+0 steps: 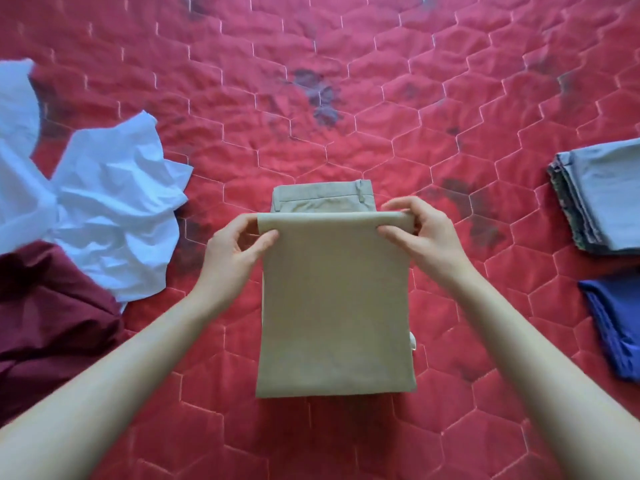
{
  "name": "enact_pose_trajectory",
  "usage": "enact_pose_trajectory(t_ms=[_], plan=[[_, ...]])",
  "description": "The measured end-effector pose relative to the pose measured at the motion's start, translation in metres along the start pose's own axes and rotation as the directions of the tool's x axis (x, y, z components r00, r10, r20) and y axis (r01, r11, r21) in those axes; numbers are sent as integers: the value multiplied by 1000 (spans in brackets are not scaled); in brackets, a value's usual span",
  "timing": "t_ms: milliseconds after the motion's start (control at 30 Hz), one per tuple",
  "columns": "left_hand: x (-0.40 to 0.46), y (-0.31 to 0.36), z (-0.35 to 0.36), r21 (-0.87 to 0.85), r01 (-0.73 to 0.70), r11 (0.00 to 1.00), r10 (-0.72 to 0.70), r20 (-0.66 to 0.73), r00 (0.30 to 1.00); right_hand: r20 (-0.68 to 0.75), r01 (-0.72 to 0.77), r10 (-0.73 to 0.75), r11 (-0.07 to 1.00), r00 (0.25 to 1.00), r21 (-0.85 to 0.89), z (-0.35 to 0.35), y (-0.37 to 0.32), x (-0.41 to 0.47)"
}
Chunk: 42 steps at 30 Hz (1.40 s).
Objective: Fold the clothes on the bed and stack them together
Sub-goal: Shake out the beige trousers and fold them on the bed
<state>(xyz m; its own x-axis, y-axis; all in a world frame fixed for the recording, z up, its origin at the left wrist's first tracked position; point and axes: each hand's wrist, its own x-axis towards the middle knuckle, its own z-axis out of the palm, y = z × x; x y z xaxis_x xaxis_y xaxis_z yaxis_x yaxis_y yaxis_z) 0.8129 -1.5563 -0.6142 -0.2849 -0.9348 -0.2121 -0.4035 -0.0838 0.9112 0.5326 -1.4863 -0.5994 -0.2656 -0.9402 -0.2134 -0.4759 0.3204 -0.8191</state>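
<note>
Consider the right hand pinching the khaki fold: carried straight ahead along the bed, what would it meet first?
Probably the waistband of the khaki trousers, just beyond the right hand; depth is uncertain.

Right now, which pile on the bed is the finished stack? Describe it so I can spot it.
On the red quilted bed, look to its far right edge. The folded stack lies there, grey-blue on top with neat layered edges, beyond the loose blue garment nearer you.

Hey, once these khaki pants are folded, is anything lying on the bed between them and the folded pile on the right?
Nothing visible is in the way. Both hands, left hand and right hand, pinch the khaki pants, and only bare red quilt lies between them and the folded pile. A blue garment lies nearer than that pile, off the straight path.
</note>
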Motion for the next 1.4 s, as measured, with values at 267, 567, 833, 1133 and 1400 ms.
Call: enact_pose_trajectory(t_ms=[267, 567, 833, 1133, 1400], plan=[[128, -83, 43, 202, 260, 944, -252, -68, 965, 44, -191, 205, 957, 978, -219, 72, 60, 150], [131, -92, 37, 157, 187, 970, -164, -151, 975, -150, -197, 180, 975, 972, -105, 93, 67, 156], [88, -65, 65, 601, -35, 799, 111, -90, 990, -362, -132, -54, 873, 931, -470, 128, 42, 107], [-85, -88, 115, 823, -231, 518, 8, 266, 964, -151, -68, -17, 840, 988, -538, 177, 66, -69], [-115, -163, 83, 838, -187, 513, -48, 245, 968, -75, -46, -31, 549, 997, -834, 158, 157, -126]])
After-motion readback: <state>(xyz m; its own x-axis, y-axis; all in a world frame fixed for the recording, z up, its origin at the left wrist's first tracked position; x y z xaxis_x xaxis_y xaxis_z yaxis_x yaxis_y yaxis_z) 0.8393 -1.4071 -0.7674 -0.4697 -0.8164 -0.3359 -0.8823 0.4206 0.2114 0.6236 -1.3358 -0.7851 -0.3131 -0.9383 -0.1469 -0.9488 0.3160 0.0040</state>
